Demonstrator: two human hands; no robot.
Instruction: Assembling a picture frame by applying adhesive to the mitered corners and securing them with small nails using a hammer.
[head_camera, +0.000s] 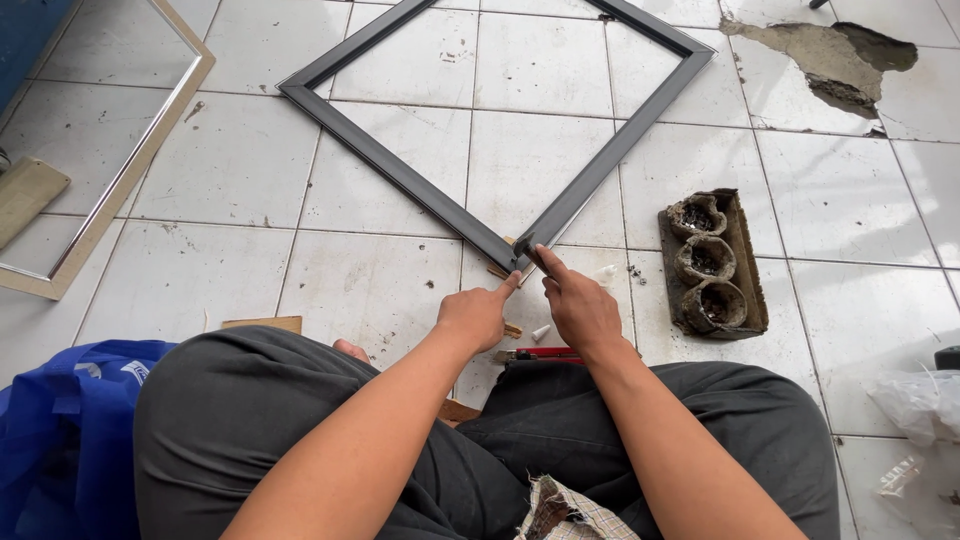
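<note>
- Knees nearest the lens: person sits cross-legged on the tiled floor (230, 170) in dark grey trousers (250, 430), both forearms reaching forward between the legs
- Left hand (478, 315): forefinger stretched out, tip pressed on the near corner of the dark metal frame (400, 170); other fingers curled in, nothing gripped
- Right hand (580, 310): forefinger and thumb drawn together against the same corner from the right side; cannot tell whether they pinch anything small there
- Frame lies flat on the floor, turned like a diamond, near corner just ahead of the hands; far end runs out of view at the top
- Progress, as a judgement: left, right and near mitred corners look closed and the rails lie in one plane, so the frame reads as assembled; near corner is the one under the hands, apparently being pressed or checked. Top corner unseen, so cannot say it is joined
- Small wooden scraps (498, 270) sit under or beside that corner; a red-handled tool (545, 354) lies on the floor just before the right wrist; a small white cone-shaped tip (541, 332) beside it
- Containers: dark grimy tray (748, 270) right of the hands holds three crusted round pots in a row, each with dark residue inside; contents not identifiable
- Blue bag (60, 440) at lower left, contents hidden; crumpled clear plastic bag (915, 400) at far right
- Second frame, pale and mirror-edged (130, 170), lies at upper left, well apart
- Broken patch in the floor tiles (830, 60) at upper right
</note>
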